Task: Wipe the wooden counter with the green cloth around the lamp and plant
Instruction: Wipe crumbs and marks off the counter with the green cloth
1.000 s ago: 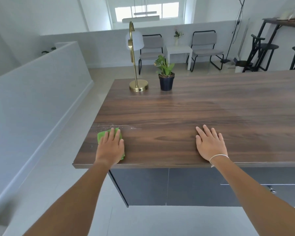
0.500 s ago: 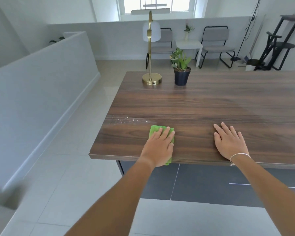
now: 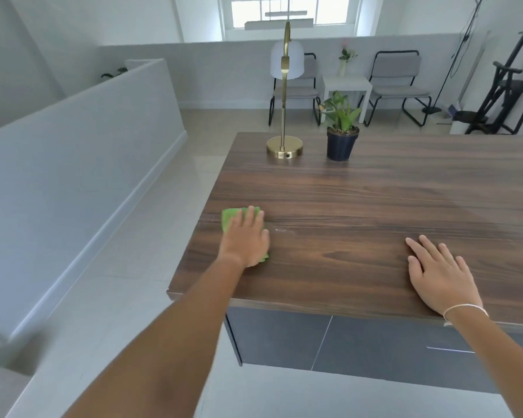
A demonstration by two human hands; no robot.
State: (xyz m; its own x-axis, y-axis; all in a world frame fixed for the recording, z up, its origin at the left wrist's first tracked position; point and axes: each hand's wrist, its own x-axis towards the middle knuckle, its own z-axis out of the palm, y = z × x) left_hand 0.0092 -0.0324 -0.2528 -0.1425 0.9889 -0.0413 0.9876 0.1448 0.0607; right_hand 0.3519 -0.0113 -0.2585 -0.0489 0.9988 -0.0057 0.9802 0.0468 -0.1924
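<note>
My left hand (image 3: 246, 236) lies flat on the green cloth (image 3: 229, 218), pressing it onto the wooden counter (image 3: 360, 206) near the counter's left edge. Most of the cloth is hidden under the palm; a corner shows beyond the fingers. My right hand (image 3: 438, 273) rests flat and empty on the counter near the front edge, with a thin bracelet on the wrist. At the far left corner stand a brass lamp (image 3: 284, 147) with a white shade and, just to its right, a green plant in a dark pot (image 3: 341, 140). A faint pale smear (image 3: 283, 231) shows right of the cloth.
The counter's left edge and front edge drop to a tiled floor (image 3: 151, 236). A low grey wall (image 3: 73, 152) runs along the left. Beyond the counter stand two chairs (image 3: 399, 86), a small white table (image 3: 346, 86) and a black rack (image 3: 507, 86).
My left hand slid the cloth right along the front, then back left and a little farther from the front edge. My right hand stays flat in place. The camera view has shifted.
</note>
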